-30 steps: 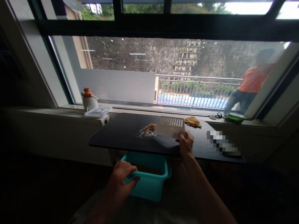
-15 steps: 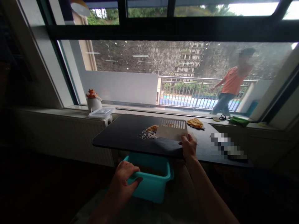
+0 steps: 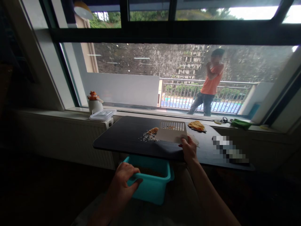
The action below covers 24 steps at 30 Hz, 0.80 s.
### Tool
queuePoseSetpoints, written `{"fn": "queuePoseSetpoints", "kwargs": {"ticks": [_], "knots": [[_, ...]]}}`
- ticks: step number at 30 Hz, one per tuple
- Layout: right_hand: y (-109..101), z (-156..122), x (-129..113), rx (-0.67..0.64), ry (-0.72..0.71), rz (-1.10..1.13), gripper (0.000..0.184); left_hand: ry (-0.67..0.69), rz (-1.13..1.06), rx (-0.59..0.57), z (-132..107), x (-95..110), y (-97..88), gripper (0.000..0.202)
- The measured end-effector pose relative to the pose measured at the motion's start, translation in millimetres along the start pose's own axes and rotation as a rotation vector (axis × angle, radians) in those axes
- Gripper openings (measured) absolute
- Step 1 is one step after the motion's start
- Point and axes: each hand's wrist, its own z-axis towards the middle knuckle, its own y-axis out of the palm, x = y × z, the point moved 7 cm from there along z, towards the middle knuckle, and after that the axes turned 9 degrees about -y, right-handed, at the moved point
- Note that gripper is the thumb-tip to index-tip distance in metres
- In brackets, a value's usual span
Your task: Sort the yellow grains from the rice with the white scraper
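Observation:
My right hand (image 3: pixel 189 150) grips the near right corner of a flat pale slotted scraper (image 3: pixel 169 135), tilted over the dark tabletop (image 3: pixel 124 135). A row of slots runs along its far edge. Beside its left edge lies a small pile of yellow kernels (image 3: pixel 154 130) with white rice-like grains (image 3: pixel 148 137) scattered around it. My left hand (image 3: pixel 125 177) is closed round the left part of the rim of a teal plastic bin (image 3: pixel 150 188), below the table's front edge. Brownish loose material (image 3: pixel 150 171) shows inside the bin; its kind is unclear.
An orange-yellow cloth (image 3: pixel 197 126) lies at the table's back right, near a blurred-out object (image 3: pixel 229 150). Scissors (image 3: pixel 224 120) and a green cloth-like item (image 3: pixel 241 124) rest on the sill. A clear plastic lid (image 3: pixel 102 114) sits left. Beyond the glass stands a person (image 3: pixel 211 81).
The scraper and my right hand have shifted slightly left. My left hand keeps its hold on the bin. Outside, the person has moved left and now has arms raised near the chest.

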Motion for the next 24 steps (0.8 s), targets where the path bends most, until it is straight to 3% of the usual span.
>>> {"fn": "queuePoseSetpoints", "kwargs": {"ticks": [13,20,24], "knots": [[3.9,-1.5,0.2,-0.052,0.003,0.019,0.033,0.019,0.026,0.023,2.5,5.7,-3.3,0.004],[12.6,-11.6,-7.5,-0.21,0.056,0.105,0.031,0.0,0.047,0.011,2.0,2.2,-0.5,0.003],[12.9,-4.4,-4.9,-0.101,0.053,0.104,0.034,-0.016,0.048,0.011,-0.1,-1.4,1.4,0.004]]}}
